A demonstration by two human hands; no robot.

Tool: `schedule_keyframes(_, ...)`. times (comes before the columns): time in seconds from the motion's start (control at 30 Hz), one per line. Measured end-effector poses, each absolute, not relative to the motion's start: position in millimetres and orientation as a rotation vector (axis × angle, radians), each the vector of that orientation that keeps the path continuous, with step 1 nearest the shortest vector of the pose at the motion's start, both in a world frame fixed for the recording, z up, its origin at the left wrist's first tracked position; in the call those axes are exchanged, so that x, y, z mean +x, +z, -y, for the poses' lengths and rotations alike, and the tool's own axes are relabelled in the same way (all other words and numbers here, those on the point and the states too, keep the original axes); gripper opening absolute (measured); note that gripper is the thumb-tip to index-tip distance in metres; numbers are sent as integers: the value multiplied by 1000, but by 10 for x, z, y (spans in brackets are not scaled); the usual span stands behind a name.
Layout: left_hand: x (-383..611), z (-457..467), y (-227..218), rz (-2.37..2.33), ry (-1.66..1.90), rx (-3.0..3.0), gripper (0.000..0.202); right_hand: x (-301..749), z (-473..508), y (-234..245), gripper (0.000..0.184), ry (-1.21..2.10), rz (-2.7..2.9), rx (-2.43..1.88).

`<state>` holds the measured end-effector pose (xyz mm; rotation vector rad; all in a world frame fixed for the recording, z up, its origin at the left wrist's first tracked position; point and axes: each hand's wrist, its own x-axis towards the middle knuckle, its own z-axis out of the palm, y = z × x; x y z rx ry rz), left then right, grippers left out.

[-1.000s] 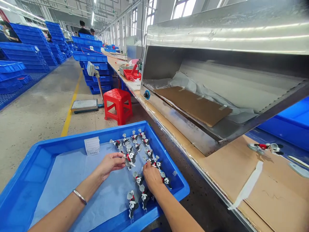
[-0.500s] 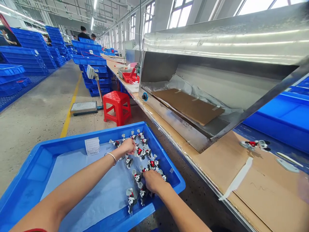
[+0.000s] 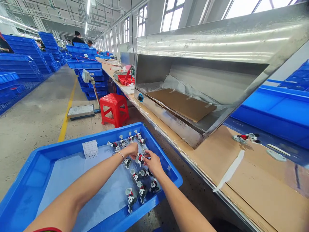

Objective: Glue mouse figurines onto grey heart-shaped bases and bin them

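A big blue tray (image 3: 29, 180) lined with pale paper sits low in front of me. Several small black, white and red mouse figurines (image 3: 138, 188) lie in its right part. My left hand (image 3: 131, 150), with a metal bangle on the wrist, reaches across and pinches a figurine near the tray's far right. My right hand (image 3: 152, 162) is closed on another figurine (image 3: 140, 158) right beside it. Both hands nearly touch over the cluster.
A white label card (image 3: 90, 149) lies in the tray. To the right runs a cardboard-topped bench (image 3: 253, 180) with a steel hood (image 3: 193, 64), one figurine (image 3: 246, 138) and blue trays (image 3: 277, 112). A red stool (image 3: 114, 108), a floor scale (image 3: 80, 111) and stacked blue crates (image 3: 21, 64) stand behind; people work far off.
My right hand has moved from the near figurines up to the far cluster and closed on one. My left hand went to the far right of the tray; the view turned slightly right.
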<state>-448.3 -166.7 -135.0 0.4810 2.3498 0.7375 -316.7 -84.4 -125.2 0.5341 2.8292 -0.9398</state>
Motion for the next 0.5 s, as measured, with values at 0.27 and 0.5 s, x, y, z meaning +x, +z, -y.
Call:
schedule_keyframes(0.27, -4532, 1773, -1341, -2317, 495, 653, 29, -3080, 755, -1192, 29, -690, -2822, 437)
schedule_keyframes(0.5, -4204, 1822, -1351, -2371, 445, 966, 33, -2813, 691, -1085, 29, -361, -2693, 251)
